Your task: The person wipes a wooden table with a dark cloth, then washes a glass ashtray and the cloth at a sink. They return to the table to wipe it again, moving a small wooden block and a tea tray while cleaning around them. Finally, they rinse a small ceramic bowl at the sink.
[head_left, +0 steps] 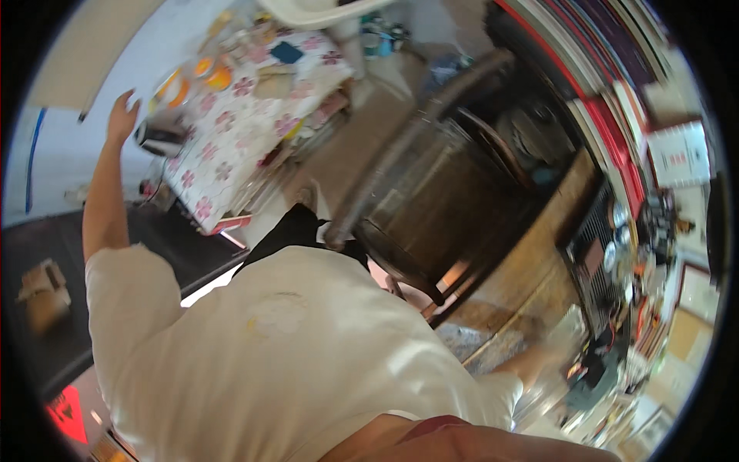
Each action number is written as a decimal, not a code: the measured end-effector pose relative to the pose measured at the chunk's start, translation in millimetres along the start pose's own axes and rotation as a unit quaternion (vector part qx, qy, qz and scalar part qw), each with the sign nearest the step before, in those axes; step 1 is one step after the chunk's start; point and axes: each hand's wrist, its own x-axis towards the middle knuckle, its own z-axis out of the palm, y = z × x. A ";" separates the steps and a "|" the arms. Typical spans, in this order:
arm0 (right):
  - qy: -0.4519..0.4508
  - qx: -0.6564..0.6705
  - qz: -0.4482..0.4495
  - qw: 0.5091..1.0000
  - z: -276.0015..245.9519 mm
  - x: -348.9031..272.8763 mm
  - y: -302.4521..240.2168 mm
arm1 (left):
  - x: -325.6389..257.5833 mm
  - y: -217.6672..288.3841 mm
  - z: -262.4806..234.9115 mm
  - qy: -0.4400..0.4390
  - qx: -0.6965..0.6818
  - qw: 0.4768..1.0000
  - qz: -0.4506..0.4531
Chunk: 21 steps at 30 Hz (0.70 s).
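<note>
My left hand (pixel 123 115) is raised at the upper left beside a pale wall, its arm stretched out. Its fingers look slightly bent and apart, with nothing visible in them. Just right of it, a dark and silver kettle-like vessel (pixel 160 138) stands at the edge of a table with a flowered cloth (pixel 212 158). Orange-and-white containers (pixel 213 75) are farther back on that cloth. Far to the right, my right hand (pixel 566 339) reaches over a cluttered wooden desk (pixel 531 289). Motion blur smears its fingers, so whether it grips anything is unclear.
A dark wooden armchair (pixel 431 200) stands between the flowered table and the desk. Books and folders (pixel 616 131) line the right side, near a black keyboard-like object (pixel 593 258). A black surface (pixel 146 254) at left holds a cardboard piece (pixel 44 289). A white basin (pixel 315 11) shows at the top.
</note>
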 end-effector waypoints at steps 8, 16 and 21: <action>-0.014 -0.002 -0.127 0.992 74.6 -119.9 -49.8 | 30.2 -9.4 49.6 -0.063 -0.104 0.993 0.007; -0.428 -0.022 -0.386 0.817 246.5 -545.6 -130.9 | 91.7 -0.9 141.5 -0.169 -0.239 0.952 0.086; -0.638 -0.099 -0.540 0.539 313.7 -783.1 -104.4 | 146.4 50.1 160.1 -0.192 -0.387 0.900 0.062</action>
